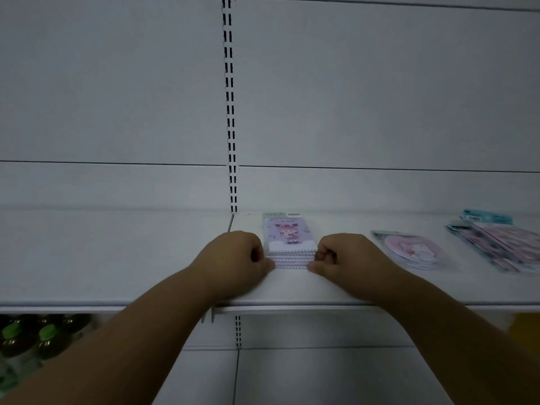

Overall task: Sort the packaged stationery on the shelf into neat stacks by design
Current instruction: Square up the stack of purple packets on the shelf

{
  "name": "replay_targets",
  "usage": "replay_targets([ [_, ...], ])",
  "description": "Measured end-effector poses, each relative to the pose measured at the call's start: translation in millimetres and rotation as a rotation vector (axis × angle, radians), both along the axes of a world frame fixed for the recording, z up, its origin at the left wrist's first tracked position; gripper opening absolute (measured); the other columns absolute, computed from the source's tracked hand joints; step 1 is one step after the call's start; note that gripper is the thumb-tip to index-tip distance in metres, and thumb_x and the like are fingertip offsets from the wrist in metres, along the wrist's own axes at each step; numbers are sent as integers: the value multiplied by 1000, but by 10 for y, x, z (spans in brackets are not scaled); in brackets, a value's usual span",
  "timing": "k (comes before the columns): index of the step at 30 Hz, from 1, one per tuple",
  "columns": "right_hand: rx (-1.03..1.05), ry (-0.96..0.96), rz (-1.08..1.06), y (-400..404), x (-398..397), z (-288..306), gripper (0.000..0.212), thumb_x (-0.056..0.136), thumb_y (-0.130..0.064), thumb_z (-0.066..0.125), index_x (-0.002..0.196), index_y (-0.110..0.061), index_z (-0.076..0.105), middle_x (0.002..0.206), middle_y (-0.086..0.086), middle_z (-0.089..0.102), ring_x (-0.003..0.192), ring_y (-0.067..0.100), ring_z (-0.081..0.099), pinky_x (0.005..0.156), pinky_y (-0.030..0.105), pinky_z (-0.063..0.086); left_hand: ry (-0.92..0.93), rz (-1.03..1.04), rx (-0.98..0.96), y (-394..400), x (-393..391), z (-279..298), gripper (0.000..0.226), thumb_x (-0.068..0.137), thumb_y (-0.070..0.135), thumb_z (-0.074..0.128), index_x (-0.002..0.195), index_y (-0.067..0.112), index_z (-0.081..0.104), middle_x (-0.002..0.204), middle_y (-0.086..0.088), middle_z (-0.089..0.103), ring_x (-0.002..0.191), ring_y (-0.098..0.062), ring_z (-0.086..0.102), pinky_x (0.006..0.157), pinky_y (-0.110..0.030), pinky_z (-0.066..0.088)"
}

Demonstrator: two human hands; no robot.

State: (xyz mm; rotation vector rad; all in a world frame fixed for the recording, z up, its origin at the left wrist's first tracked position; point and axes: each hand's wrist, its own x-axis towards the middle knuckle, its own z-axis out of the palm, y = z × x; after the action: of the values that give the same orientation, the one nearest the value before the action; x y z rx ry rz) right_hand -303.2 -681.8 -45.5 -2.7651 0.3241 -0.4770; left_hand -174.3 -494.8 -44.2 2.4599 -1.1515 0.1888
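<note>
from the head camera, a small stack of purple notebooks (289, 249) sits on the white shelf (117, 258), a bit back from the front edge and just right of the slotted post (230, 112). the top one shows a cartoon girl, and the wire coils face the person.

what could go wrong: the packs look shiny and slippery. if one hand pushes harder than the other, the stack could twist or the top books could slide off toward the back. if both squeeze too hard, the middle books could pop up and the pile would go messy. a big shove to the side could also send it toward the round pink pack (412, 249) lying on the right. farther right, a fanned pile of pink and blue packs (502, 244) is not tidy yet, so i think there is more sorting to do.

the hands: the left hand (236, 258) is curled into a loose fist, pressing on the left side of the stack. the right hand (347, 255) is curled the same way on the right side. the thumbs sit low by the front corners. they hug the pile between them and do not lift it. both arms reach straight over the shelf edge.

below on the left are dark bottles with green caps (43, 334).
</note>
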Motion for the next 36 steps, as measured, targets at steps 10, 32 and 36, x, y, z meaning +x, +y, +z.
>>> replay_targets([
  [10, -43, -57, 35, -42, 13, -111, 26, 85, -39, 64, 66, -26, 52, 63, -11, 49, 60, 2, 44, 53, 20, 28, 8, -55, -96, 57, -23, -67, 29, 82, 40, 69, 63, 26, 52, 60, 9, 55, 57, -4, 49, 50, -18, 31],
  [32, -100, -122, -4, 39, -60, -101, 20, 85, -37, 64, 74, -21, 61, 66, -11, 53, 63, 4, 48, 58, 22, 35, -52, -31, -34, 19, -14, -91, 25, 88, 44, 59, 79, 20, 59, 71, 5, 59, 67, -14, 54, 52, -24, 33],
  [36, -58, -155, 3, 10, -51, -113, 23, 91, -38, 56, 78, -19, 58, 69, -7, 55, 65, 6, 48, 56, 21, 34, -10, -9, -120, 32, -25, -91, 32, 89, 53, 55, 75, 24, 53, 68, 5, 57, 63, -9, 51, 51, -26, 31],
])
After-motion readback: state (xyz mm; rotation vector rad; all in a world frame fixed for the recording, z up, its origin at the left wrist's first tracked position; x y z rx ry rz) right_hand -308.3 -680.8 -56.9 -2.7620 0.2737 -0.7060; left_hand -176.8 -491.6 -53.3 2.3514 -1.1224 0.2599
